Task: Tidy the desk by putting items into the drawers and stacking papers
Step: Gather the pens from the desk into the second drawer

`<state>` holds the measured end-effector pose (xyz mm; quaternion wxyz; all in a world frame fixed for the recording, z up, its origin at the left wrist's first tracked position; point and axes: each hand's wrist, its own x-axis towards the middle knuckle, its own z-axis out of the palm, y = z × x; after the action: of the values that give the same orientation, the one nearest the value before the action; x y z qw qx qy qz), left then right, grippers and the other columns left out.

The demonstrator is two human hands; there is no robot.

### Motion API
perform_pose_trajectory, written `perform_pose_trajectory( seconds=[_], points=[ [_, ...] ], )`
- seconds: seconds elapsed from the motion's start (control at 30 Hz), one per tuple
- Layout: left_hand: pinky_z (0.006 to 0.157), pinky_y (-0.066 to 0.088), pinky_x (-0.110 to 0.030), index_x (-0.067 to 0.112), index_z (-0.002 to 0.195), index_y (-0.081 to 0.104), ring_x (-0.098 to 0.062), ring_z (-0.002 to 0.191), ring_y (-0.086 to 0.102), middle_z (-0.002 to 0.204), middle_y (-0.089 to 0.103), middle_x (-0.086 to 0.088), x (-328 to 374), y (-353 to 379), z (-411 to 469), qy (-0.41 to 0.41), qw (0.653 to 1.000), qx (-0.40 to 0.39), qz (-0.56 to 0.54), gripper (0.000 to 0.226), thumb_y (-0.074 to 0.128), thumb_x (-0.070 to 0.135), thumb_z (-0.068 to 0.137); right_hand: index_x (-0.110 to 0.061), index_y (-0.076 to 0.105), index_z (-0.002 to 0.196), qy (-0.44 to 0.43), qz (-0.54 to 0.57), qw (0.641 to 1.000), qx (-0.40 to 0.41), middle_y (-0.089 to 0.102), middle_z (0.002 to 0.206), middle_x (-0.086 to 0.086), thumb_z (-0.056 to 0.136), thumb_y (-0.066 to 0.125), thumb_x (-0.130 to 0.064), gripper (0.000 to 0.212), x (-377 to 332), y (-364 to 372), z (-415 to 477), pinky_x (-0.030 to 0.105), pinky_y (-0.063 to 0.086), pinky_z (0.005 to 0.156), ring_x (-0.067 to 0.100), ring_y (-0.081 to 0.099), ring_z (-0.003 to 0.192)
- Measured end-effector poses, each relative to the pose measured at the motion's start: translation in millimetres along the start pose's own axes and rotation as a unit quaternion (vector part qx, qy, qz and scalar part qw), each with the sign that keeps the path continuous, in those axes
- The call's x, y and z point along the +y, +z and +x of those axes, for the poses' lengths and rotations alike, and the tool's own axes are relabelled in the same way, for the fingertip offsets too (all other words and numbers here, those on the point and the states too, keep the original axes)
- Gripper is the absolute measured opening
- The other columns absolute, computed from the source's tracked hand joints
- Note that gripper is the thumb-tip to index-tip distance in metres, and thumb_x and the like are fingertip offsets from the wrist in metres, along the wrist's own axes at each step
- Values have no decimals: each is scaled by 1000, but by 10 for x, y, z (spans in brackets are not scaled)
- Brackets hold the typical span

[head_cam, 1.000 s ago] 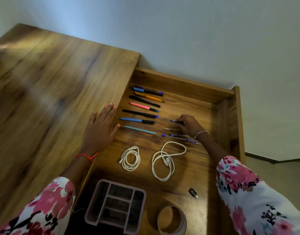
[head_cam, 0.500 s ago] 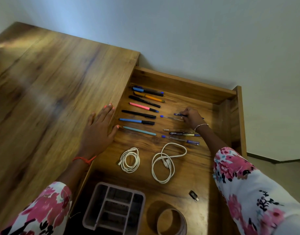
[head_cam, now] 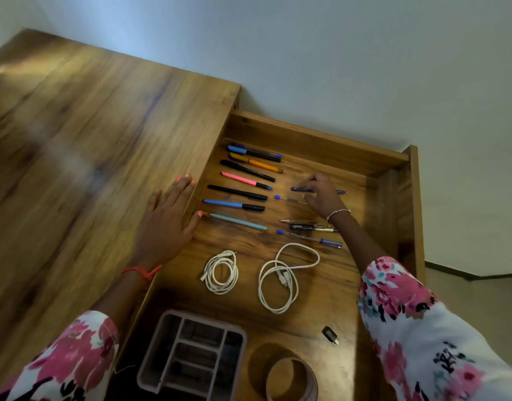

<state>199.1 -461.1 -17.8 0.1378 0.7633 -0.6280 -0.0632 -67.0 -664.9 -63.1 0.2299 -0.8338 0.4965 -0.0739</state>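
Observation:
The open wooden drawer (head_cam: 315, 140) sits to the right of the desk top (head_cam: 89, 154). Several pens (head_cam: 243, 180) lie in a neat row along the drawer's left side. My right hand (head_cam: 324, 195) reaches into the far right part of the drawer and pinches a purple pen (head_cam: 299, 189), which lies level just above the drawer floor. A clear pen with a blue cap (head_cam: 289, 199) lies right below it. My left hand (head_cam: 165, 224) rests flat on the desk's edge, with its thumb over the drawer side.
Three more pens (head_cam: 309, 231) lie near my right wrist. Two coiled white cables (head_cam: 220, 272) (head_cam: 280, 279) lie mid-drawer. Nearer me are a grey compartment organizer (head_cam: 191, 360), a tape roll (head_cam: 289, 377) and a small black adapter (head_cam: 330, 334). A white wall stands behind.
My right hand has carried the purple pen from the group near my wrist toward the drawer's far side, past the clear pen. My left hand has stayed on the desk edge.

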Motion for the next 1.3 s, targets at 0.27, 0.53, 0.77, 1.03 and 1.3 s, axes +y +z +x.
perform_pose_trajectory(
  seconds=[0.27, 0.53, 0.77, 1.03, 1.3],
  points=[
    [111, 21, -47, 11, 141, 34, -19, 139, 28, 151, 29, -5, -7, 1, 1, 3, 1000, -2, -1, 68, 28, 48, 84, -3, 69, 103, -38, -49, 986, -157, 63, 104, 17, 77, 66, -1, 26, 174, -60, -421, 17, 35, 78, 29, 58, 98],
    [112, 17, -45, 11, 141, 34, -19, 139, 27, 151, 28, -5, 7, -4, -3, 4, 1000, -2, -8, 62, 40, 37, 85, -8, 66, 111, -14, -82, 992, -94, 59, 106, 16, 89, 55, -10, 25, 180, 75, -407, 35, 44, 85, 30, 49, 108],
    [112, 18, -46, 10, 141, 34, -20, 139, 28, 151, 29, -6, 10, -12, -4, 4, 1000, -2, -6, 62, 40, 37, 85, -8, 64, 111, -32, -124, 984, -126, 58, 110, 12, 90, 53, -15, 25, 147, 38, -416, 37, 45, 86, 27, 50, 107],
    [112, 19, -46, 12, 141, 33, -18, 138, 28, 151, 28, -4, -7, 2, 5, 0, 1000, -7, 2, 67, 28, 47, 84, -4, 67, 103, -38, -44, 998, -8, 60, 96, 16, 88, 55, -8, 20, 111, -161, -165, 39, 47, 78, 28, 55, 89],
    [111, 21, -45, 12, 140, 36, -17, 137, 30, 150, 30, -4, -16, 18, 11, 0, 1000, 0, -1, 66, 28, 47, 84, -6, 63, 111, 38, -206, 978, 1, 58, 113, 14, 94, 44, -13, 26, 226, -162, 287, 40, 37, 95, 30, 46, 112]
  ],
)
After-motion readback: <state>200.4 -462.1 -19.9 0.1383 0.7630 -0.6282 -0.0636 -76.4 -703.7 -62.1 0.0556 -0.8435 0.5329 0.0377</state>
